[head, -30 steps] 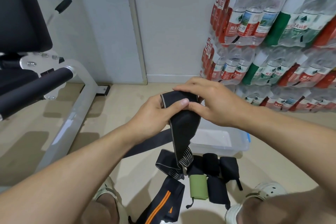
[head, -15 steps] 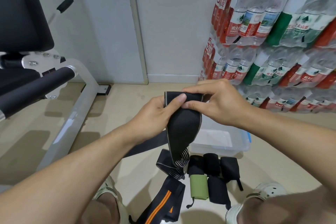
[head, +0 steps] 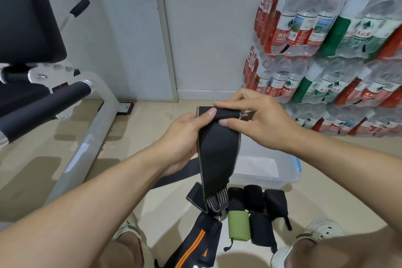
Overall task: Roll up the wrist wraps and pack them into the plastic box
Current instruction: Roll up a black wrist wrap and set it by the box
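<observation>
Black wrist wrap hangs in the air above the floor, both hands pinching its top end: left hand with the thumb on it, right hand curling the edge over. Its striped end hangs lower than a second ago. Below lie rolled wraps, a green roll and the plastic box. Bottled water packs stand at the right, a gym bench at the left.

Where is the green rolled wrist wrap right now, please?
In the head view, the green rolled wrist wrap lies on the floor at lower centre, among black rolled wraps, nearer the person than the clear plastic box.
</observation>
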The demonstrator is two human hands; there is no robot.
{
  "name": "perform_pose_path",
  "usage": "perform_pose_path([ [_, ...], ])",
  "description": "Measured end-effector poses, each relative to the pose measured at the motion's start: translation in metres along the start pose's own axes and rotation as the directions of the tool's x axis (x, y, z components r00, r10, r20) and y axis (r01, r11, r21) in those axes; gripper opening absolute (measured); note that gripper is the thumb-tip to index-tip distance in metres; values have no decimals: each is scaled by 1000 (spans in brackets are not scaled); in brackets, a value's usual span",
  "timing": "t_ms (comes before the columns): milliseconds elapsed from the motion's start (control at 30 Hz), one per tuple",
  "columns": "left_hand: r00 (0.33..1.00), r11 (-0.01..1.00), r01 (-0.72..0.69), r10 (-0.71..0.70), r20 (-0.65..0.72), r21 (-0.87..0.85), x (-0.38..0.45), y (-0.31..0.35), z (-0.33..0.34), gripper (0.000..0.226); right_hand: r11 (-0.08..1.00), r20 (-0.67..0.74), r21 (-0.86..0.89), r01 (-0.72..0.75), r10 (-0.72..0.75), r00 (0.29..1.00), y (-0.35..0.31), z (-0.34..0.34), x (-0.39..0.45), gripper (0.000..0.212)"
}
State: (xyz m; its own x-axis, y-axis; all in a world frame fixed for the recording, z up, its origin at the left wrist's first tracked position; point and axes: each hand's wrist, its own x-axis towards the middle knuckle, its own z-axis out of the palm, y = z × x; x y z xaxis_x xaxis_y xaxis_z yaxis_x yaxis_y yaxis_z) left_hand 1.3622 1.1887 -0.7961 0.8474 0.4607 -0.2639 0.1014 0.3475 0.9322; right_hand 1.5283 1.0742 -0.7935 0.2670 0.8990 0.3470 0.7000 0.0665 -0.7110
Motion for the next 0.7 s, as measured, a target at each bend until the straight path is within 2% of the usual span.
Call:
perform_pose_path([
  [67, 999, 995, -53, 54, -6, 90, 2, -2, -4, 35, 982, 57, 132, -135, 128, 990, -3, -3, -1, 45],
  [167, 992, 964, -117, 122, -7, 238, 1, -6, -7, 31, 950, 102, 211, -228, 211, 972, -4, -4, -3, 56],
  [267, 986, 924, -148, 164, -17, 353, 1, -9, -5, 35, 904, 148, 327, -275, 238, 960, -11, 3, -5, 37],
  [367, 981, 888, -165, 193, -23, 430, 2, -11, -5, 45, 941, 93, 218, -261, 246, 965, -17, 4, -4, 25],
  [433, 978, 873, -175, 209, -26, 455, 1, -12, -4, 39, 971, 56, 91, -222, 218, 974, -20, 3, -3, 24],
  [533, 982, 903, -164, 189, -24, 396, 2, -13, -2, 35, 989, -16, -37, -145, 145, 989, -20, 3, -3, 28],
  [633, 997, 975, -63, 55, 45, 212, 2, -10, -1, 53, 996, -78, -89, -29, 22, 997, -15, 6, -5, 28],
  [700, 999, 993, -36, 32, 39, 110, 3, -9, 1, 53, 993, -115, -114, 29, -42, 992, -11, 10, -7, 29],
])
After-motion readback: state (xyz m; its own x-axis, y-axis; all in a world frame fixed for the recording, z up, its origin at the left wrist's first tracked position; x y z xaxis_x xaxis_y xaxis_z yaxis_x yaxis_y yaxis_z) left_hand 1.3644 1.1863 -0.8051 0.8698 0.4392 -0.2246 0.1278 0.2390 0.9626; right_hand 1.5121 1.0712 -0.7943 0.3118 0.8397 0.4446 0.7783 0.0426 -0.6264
